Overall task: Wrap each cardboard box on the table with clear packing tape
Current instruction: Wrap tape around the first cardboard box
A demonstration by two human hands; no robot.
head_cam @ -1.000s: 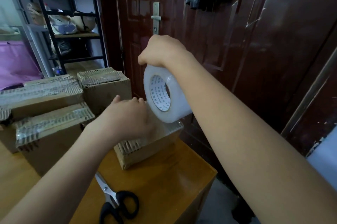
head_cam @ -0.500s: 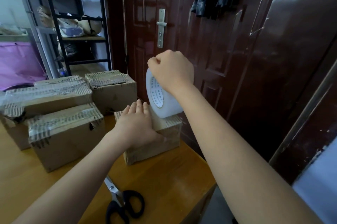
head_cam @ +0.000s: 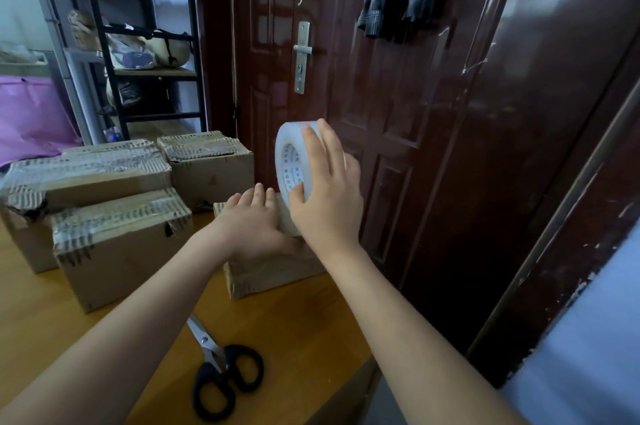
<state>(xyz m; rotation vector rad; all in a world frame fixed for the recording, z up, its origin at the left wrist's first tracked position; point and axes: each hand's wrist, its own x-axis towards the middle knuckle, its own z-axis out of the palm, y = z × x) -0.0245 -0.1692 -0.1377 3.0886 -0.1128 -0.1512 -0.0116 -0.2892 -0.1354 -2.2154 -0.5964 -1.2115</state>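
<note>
A small cardboard box (head_cam: 273, 272) sits near the table's right edge. My left hand (head_cam: 254, 224) presses flat on its top with straight fingers. Over the box's far right part my right hand (head_cam: 325, 196) holds a roll of clear packing tape (head_cam: 292, 161) upright, fingers over the rim and thumb at the core. Three bigger boxes, with tape over torn corrugated tops, stand to the left: one in front (head_cam: 117, 251), one behind it (head_cam: 86, 175) and one at the back (head_cam: 211, 165).
Black-handled scissors (head_cam: 221, 372) lie on the wooden table (head_cam: 304, 331) in front of the small box. A dark brown door (head_cam: 398, 113) stands just past the table's right edge. A black shelf rack (head_cam: 138, 44) is at the back left.
My right hand has lowered the tape roll toward the box and changed its hold, from a fist over the top to fingers spread across the rim. The left hand stays on the box top.
</note>
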